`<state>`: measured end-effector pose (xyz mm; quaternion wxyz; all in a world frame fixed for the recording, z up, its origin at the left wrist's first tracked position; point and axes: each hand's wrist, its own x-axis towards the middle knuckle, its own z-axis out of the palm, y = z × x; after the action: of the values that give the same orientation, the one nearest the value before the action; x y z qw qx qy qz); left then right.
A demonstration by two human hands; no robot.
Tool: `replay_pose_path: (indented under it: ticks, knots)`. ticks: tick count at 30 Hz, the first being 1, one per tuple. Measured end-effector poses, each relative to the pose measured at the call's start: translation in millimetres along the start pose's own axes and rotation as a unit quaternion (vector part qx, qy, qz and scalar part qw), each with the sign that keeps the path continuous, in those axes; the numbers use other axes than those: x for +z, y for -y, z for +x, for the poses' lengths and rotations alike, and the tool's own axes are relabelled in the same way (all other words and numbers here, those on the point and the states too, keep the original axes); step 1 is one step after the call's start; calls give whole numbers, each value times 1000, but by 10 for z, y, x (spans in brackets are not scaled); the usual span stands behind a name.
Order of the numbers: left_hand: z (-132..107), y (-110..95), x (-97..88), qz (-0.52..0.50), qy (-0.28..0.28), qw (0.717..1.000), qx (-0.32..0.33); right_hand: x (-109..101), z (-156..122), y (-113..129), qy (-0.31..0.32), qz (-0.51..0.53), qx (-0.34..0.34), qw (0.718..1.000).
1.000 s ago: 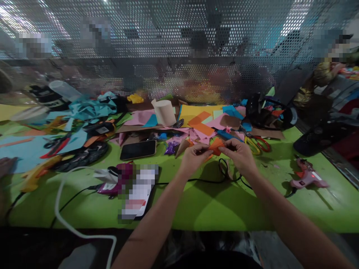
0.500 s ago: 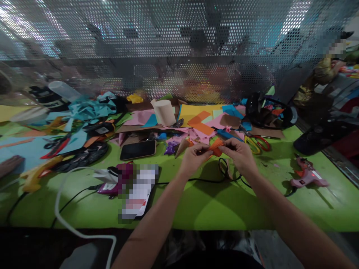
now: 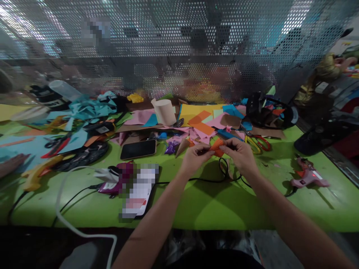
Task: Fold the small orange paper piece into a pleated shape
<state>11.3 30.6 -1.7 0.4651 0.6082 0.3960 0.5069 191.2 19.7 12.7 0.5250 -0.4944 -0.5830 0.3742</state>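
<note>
A small piece of folded orange paper (image 3: pixel 217 147) is pinched between my two hands above the green table (image 3: pixel 218 215). My left hand (image 3: pixel 195 158) grips its left side with thumb and fingertips. On the other side, the thumb and fingers of my right hand (image 3: pixel 239 153) close on its right edge. Behind the hands lie pink paper scraps (image 3: pixel 200 135) and an orange paper sheet (image 3: pixel 203 122). Scissors with yellow and red handles (image 3: pixel 256 144) rest just beyond my right hand. A black cable (image 3: pixel 202 180) runs beneath my wrists.
A pink glue gun (image 3: pixel 308 177) lies at right near a dark bottle (image 3: pixel 316 138). Leftward are a dark-screened phone (image 3: pixel 138 149), a lit phone (image 3: pixel 141 190), a purple power strip (image 3: pixel 123 175) and a yellow glue gun (image 3: pixel 40 173). Another person's hand (image 3: pixel 12 164) rests at far left.
My hands and the orange paper stay nearly in place, with only a slight shift of the paper. The other person's hand at far left has moved a little to the right.
</note>
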Motion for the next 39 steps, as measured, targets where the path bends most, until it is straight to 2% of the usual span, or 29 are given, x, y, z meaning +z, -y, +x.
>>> replay_pose_path:
  ticks: [5, 13, 20, 27, 33, 39]
  knots:
    - [5, 36, 2, -4, -10, 1000, 11, 10, 1, -7, 12, 16, 18, 1000]
    - [-14, 34, 11, -5, 31, 999, 25, 17, 11, -23, 9, 41, 25, 999]
    - [-12, 32, 10, -1, 16, 1000, 27, 23, -6, -16, 16, 67, 36, 997]
    - [-16, 67, 22, 12, 20, 999, 44, 19, -12, -14, 6, 41, 27, 999]
    - [-15, 62, 26, 4, 20, 999, 29, 25, -11, -20, 14, 55, 26, 998]
    - [-9, -33, 13, -3, -53, 999, 2, 31, 7, 15, 8, 49, 33, 998]
